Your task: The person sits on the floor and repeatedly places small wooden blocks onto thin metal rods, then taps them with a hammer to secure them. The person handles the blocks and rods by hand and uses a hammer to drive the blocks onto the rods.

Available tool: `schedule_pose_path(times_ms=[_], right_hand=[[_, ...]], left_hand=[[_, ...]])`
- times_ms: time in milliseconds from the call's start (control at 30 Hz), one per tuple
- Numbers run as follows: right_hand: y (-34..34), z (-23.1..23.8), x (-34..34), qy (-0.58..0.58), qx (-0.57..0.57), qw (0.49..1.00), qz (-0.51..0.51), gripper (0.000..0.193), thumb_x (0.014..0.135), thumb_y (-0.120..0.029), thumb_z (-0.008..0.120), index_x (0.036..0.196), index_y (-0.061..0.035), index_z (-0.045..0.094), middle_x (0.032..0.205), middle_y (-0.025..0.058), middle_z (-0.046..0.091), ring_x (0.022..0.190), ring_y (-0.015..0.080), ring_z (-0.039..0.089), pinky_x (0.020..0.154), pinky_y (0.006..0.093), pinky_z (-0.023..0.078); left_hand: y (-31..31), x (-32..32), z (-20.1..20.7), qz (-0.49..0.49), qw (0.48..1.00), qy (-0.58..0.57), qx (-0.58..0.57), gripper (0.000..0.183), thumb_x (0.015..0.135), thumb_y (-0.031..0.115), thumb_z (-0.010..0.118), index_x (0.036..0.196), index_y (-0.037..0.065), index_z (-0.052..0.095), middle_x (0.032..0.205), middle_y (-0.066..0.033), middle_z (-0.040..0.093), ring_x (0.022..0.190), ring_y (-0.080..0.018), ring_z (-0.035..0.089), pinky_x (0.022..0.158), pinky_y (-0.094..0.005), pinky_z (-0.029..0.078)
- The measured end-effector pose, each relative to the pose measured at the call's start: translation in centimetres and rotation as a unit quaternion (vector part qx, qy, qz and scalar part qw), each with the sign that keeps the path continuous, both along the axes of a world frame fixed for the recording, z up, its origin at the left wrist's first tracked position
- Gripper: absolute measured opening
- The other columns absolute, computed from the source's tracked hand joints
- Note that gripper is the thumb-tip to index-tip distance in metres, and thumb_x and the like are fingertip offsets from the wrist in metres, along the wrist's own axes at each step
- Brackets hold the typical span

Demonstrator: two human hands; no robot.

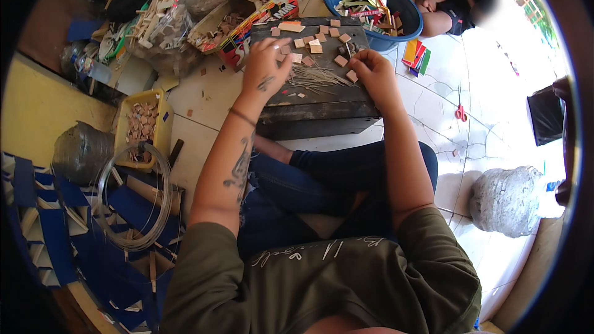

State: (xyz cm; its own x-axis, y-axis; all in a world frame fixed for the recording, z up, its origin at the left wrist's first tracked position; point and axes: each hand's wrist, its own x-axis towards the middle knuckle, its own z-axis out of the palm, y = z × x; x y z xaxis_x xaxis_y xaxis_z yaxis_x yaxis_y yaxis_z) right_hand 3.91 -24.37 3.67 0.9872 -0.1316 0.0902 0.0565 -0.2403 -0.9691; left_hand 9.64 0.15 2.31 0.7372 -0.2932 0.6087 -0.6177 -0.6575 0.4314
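A low dark box (315, 114) stands in front of my crossed legs as a work surface. Small square wooden pieces (316, 49) are scattered over its top, with a bundle of thin straight wires (318, 78) lying below them. My left hand (266, 68) is above the box's left side, fingers and thumb apart, slightly blurred, close to a few of the squares. At the right edge, my right hand (376, 75) has thumb and forefinger pinched together. What lies between those fingertips is too small to make out; a wooden square (352, 76) is just beside them.
A blue basin (396, 40) of scraps stands behind the box, near another person's bare leg (438, 23). Red scissors (460, 113) lie on the tiles at right. Leftward are a yellow container (164, 125) of wooden pieces, a wire coil (167, 204) and blue folded card pieces (57, 235).
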Motion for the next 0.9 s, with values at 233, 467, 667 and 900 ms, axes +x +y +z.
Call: schedule_pose_path(times_ms=[233, 467, 667, 900], right_hand=[[-1.4, 1.3, -0.7, 0.006, 0.293, 0.954, 0.057, 0.021, 0.089, -0.004, 0.062, 0.109, 0.0019, 0.063, 0.089, 0.0017, 0.066, 0.066, 0.0048, 0.053, 0.059, 0.0178, 0.041], [-1.6, 1.3, -0.8, 0.049, 0.346, 0.931, 0.11, 0.012, 0.089, -0.013, 0.063, 0.098, -0.0049, 0.065, 0.087, 0.0004, 0.066, 0.075, 0.0036, 0.057, 0.062, 0.0176, 0.042], [-1.3, 1.6, -0.8, 0.026, 0.3, 0.951, 0.063, 0.009, 0.087, -0.011, 0.065, 0.094, -0.0059, 0.063, 0.084, 0.0001, 0.066, 0.072, 0.0046, 0.057, 0.059, 0.0193, 0.043], [1.8, 0.4, -2.4, -0.037, 0.162, 0.986, 0.029, 0.013, 0.084, -0.01, 0.07, 0.094, -0.0054, 0.064, 0.082, -0.0006, 0.067, 0.073, 0.006, 0.06, 0.059, 0.0204, 0.044]], left_hand=[[-8.0, 5.6, -1.1, 0.109, 0.97, 0.067, 0.209, 0.037, 0.084, 0.036, 0.066, 0.111, 0.011, 0.07, 0.11, -0.0084, 0.063, 0.113, -0.0278, 0.052, 0.101, -0.0497, 0.034], [-9.7, 5.3, 0.2, 0.107, 0.99, 0.039, 0.088, 0.012, 0.079, 0.02, 0.069, 0.077, 0.01, 0.064, 0.084, -0.0034, 0.066, 0.091, -0.0251, 0.06, 0.097, -0.0493, 0.03], [-7.2, -1.4, 1.6, -0.002, 0.997, 0.075, -0.034, 0.012, 0.08, 0.022, 0.072, 0.082, 0.012, 0.065, 0.079, -0.0016, 0.068, 0.08, -0.0208, 0.064, 0.105, -0.0481, 0.028], [-4.2, -8.9, -1.3, 0.0, 0.988, 0.149, -0.045, 0.01, 0.079, 0.017, 0.074, 0.084, 0.011, 0.067, 0.082, -0.0013, 0.068, 0.086, -0.0198, 0.065, 0.11, -0.0488, 0.026]])
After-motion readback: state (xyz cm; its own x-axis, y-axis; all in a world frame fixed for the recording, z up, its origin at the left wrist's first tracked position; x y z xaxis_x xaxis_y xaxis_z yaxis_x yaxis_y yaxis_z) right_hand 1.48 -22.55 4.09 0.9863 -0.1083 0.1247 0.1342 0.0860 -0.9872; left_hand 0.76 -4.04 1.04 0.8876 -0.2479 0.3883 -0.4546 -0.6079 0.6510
